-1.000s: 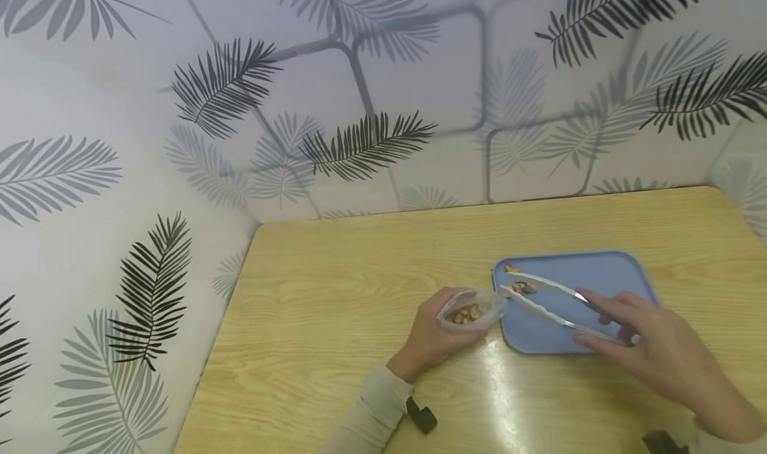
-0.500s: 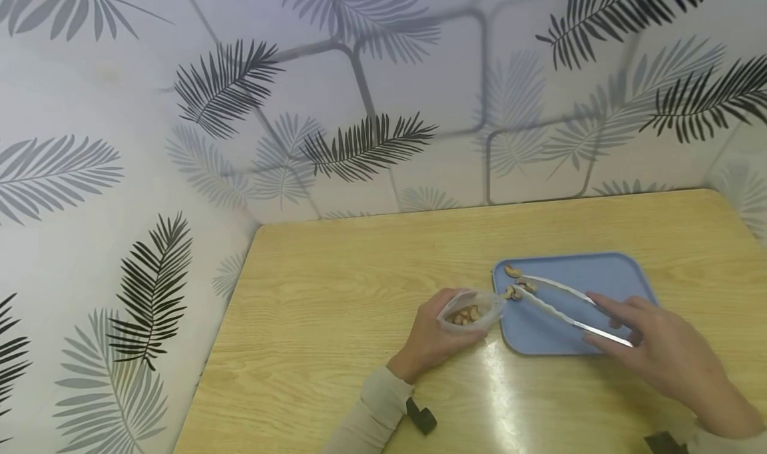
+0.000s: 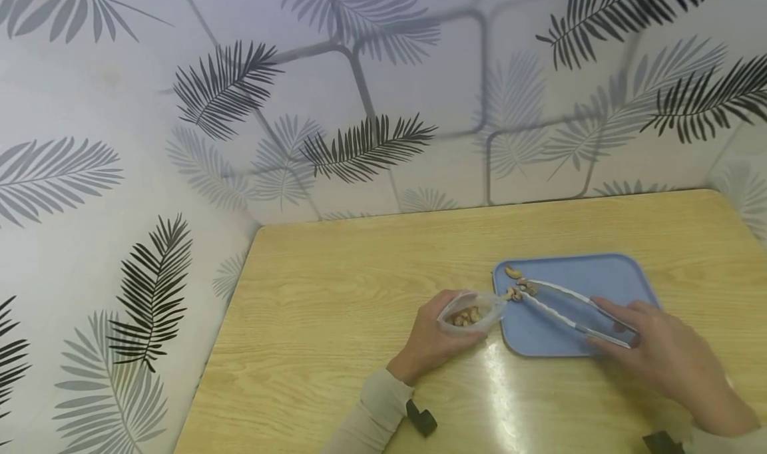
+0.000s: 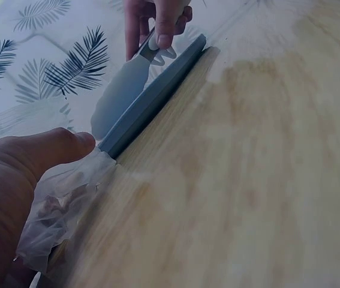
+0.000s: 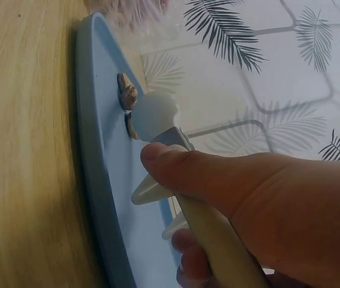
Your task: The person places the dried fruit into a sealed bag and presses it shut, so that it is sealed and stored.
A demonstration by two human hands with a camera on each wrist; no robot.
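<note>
My left hand (image 3: pixel 431 341) grips a clear plastic bag (image 3: pixel 499 307) by its sides, mouth facing up. Cashews (image 3: pixel 466 317) lie inside it. My right hand (image 3: pixel 671 354) holds a pair of tongs (image 3: pixel 557 315) with pale scalloped heads, fingers on one arm and thumb on the other. The tong tips reach low over the left end of a blue tray (image 3: pixel 617 284), around a nut (image 3: pixel 526 286). Close by are another cashew (image 3: pixel 512 272) and a small cluster (image 3: pixel 514 294) near the rim. In the right wrist view, a tong head (image 5: pixel 156 114) overlaps the nuts (image 5: pixel 128 96).
The tray sits on a wood-grain table (image 3: pixel 335 294), its left edge right beside the bag. Behind the table rises a wall (image 3: pixel 419 74) with a leaf pattern. Black straps with small mounts (image 3: pixel 422 419) are on both wrists.
The tong tips have shifted right, away from the bag's mouth, and drawn closer together around a nut on the tray. The left hand and bag have barely moved.
</note>
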